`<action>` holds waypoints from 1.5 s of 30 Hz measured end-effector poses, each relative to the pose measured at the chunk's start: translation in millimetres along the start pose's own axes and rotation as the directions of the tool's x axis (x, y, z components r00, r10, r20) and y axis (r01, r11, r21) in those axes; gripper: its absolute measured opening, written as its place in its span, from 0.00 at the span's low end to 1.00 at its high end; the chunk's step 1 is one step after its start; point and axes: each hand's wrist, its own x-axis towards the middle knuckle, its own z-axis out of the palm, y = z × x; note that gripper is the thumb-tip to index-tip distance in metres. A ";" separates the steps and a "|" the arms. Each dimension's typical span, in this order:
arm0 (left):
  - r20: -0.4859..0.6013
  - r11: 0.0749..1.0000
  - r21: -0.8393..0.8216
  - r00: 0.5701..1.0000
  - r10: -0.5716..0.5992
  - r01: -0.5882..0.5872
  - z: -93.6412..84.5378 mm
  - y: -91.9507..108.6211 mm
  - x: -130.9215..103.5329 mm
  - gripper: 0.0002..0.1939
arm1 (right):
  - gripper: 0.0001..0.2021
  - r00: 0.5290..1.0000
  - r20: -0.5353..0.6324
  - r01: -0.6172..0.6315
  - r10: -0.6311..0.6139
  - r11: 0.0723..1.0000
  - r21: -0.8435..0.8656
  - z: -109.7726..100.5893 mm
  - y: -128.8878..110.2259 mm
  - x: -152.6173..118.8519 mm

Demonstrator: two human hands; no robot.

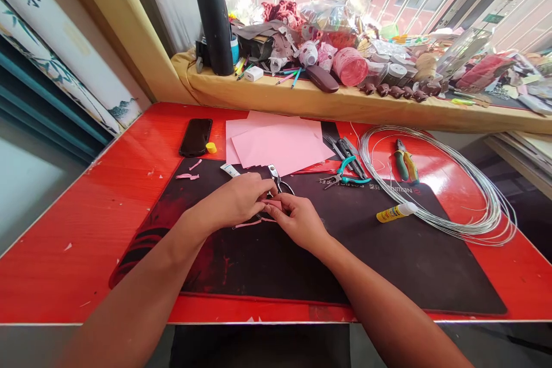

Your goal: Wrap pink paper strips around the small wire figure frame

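Note:
Over the middle of the black desk mat [276, 264], my left hand [241, 198] and my right hand [299, 218] meet fingertip to fingertip. Both pinch a small piece of pink paper [273, 204], largely covered by the fingers. Just beyond the hands lie scissors [284, 185], partly hidden, and a white tube [230, 170]. A thin pink paper strip [248, 224] rests on the mat below my left fingers. Pink sheets of paper [276, 141] are stacked behind.
To the right are teal-handled pliers [345, 175], a glue stick [394, 212], a wire coil [487, 224] and green-yellow pliers [405, 162]. A phone [195, 137], a yellow cap [211, 148] and pink scraps [187, 176] lie left. A black thermos [214, 23] stands on the cluttered sill.

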 end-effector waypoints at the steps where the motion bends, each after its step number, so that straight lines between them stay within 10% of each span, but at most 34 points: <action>1: 0.002 1.000 -0.007 1.000 0.001 -0.001 0.0 -0.2 -0.8 0.09 | 0.13 1.000 0.000 0.001 -0.001 1.000 0.004 -0.1 0.4 0.1; 17: 0.084 0.921 -0.303 0.970 -0.229 0.243 -25.3 -31.7 -13.4 0.24 | 0.14 0.997 -0.028 -0.068 0.072 0.991 0.118 -4.3 1.3 1.6; 23: 0.284 0.885 -0.379 0.944 -0.166 0.270 -24.2 -33.6 -9.1 0.15 | 0.14 0.996 -0.039 -0.081 0.086 0.991 0.104 -5.4 1.6 1.1; 45: 0.245 0.828 -0.516 0.964 -0.102 0.219 -15.1 -37.5 -3.9 0.09 | 0.15 0.996 0.052 -0.079 0.071 0.984 0.162 -19.3 -1.9 -0.1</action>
